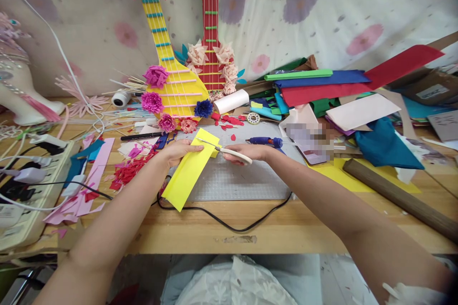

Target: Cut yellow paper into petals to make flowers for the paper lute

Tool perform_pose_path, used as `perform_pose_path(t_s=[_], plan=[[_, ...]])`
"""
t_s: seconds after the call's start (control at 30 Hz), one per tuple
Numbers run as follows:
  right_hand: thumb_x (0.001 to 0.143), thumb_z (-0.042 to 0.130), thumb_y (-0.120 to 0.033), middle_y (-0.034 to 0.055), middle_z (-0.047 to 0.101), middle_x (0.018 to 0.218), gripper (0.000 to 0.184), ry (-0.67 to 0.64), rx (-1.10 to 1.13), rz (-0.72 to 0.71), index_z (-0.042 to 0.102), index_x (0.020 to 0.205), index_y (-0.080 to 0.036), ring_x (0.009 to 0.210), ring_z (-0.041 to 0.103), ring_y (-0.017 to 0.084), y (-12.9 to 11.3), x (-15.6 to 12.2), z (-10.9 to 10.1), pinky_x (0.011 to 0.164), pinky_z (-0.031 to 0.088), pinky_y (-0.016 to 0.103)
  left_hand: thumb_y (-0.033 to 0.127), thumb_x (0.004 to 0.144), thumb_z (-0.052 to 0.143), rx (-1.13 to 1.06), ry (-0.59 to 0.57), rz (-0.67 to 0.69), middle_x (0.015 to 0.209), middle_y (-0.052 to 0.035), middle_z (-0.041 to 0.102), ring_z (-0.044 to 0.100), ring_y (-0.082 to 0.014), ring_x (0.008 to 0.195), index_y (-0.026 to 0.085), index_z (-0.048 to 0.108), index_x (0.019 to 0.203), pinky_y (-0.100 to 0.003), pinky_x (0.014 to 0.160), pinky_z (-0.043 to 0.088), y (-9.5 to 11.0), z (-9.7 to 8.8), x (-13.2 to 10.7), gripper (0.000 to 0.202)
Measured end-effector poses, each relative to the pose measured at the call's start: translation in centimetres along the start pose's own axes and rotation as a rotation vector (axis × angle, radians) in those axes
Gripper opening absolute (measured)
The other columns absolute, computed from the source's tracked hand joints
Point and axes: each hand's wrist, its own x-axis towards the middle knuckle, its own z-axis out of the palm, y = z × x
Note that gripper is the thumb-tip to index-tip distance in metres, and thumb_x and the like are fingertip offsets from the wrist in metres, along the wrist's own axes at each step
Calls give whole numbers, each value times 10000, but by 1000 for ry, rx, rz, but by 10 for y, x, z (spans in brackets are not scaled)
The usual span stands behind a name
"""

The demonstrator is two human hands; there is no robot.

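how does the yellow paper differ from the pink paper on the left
The yellow paper is held by the left hand, scissors at its top; the pink paper lies on the table. The yellow paper is a neat strip, the pink paper uneven-edged. Both are plain sheets.

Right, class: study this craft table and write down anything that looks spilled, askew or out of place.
Red paper scraps lie strewn over the table left of the cutting mat, like uncleared offcuts. A black cable loops loose along the front edge, close to the yellow sheet in the left hand; the right hand holds scissors.
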Motion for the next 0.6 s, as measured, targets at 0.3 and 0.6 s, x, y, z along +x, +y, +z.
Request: perform_pose_path(t_s=[0.3, 0.6], plan=[[718, 495, -687, -49, 382, 624, 523, 12, 10, 21, 383, 748, -176, 527, 371, 56, -3, 3, 2, 445, 305, 193, 238, 622, 755, -6, -15, -7, 772, -100, 715, 651, -174, 622, 103, 691, 847, -281, 642, 517, -2, 5, -1, 270], [708, 514, -686, -77, 347, 558, 527, 19, 101, 27, 367, 749, -182, 462, 329, 38, -4, 8, 4, 398, 262, 168, 247, 611, 767, -18, -28, -9, 757, -99, 715, 652, -169, 607, 105, 689, 842, -266, 615, 517, -4, 4, 2, 283]])
